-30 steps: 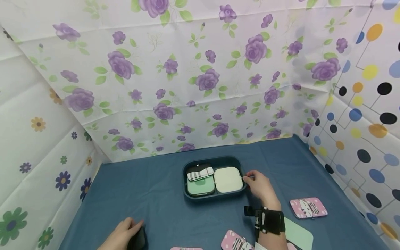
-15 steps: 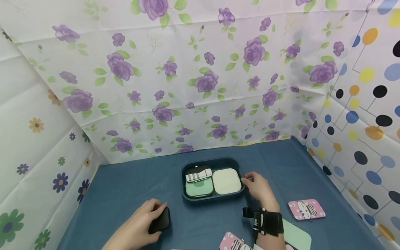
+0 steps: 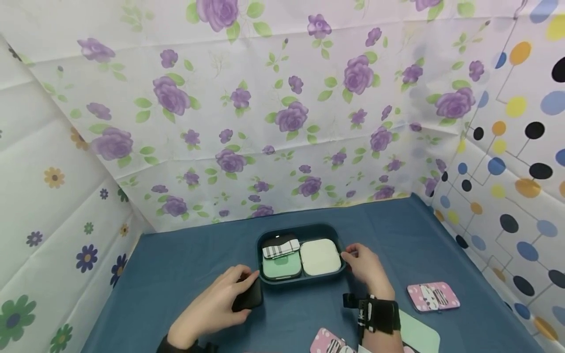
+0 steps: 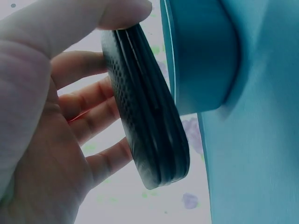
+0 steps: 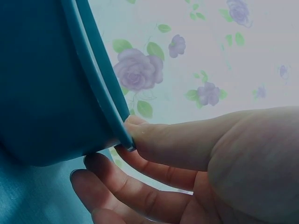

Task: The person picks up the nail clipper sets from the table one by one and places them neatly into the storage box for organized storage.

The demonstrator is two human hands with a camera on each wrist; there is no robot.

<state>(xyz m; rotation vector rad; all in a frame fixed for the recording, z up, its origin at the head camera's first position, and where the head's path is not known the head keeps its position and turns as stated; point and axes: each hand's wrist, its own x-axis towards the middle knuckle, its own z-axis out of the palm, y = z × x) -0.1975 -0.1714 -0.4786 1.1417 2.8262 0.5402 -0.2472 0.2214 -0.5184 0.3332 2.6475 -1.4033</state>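
Observation:
My left hand (image 3: 220, 300) holds a flat black case (image 4: 147, 112) with rounded corners, a dimpled face and seams along its edge. Thumb on one edge and fingers behind it, the hand is just off the near left corner of a dark blue box (image 3: 304, 281). On the box's right end, my right hand (image 3: 366, 264) pinches the rim, its thumb (image 5: 173, 140) against the outside edge. Inside the box sit a mint green case (image 3: 281, 267), a cream case (image 3: 321, 257) and a black case with a plaid band (image 3: 281, 246) partly over the green one.
A pink dotted case with a cartoon figure (image 3: 433, 296) lies at the right. Another pink case (image 3: 328, 341) is at the front edge, and a mint green case (image 3: 419, 329) lies partly under the right forearm. Patterned cloth walls (image 3: 247, 122) enclose the blue table (image 3: 198, 255).
My left hand has carried the black case up and to the right, from the front left to beside the box. The right hand stays at the box's rim.

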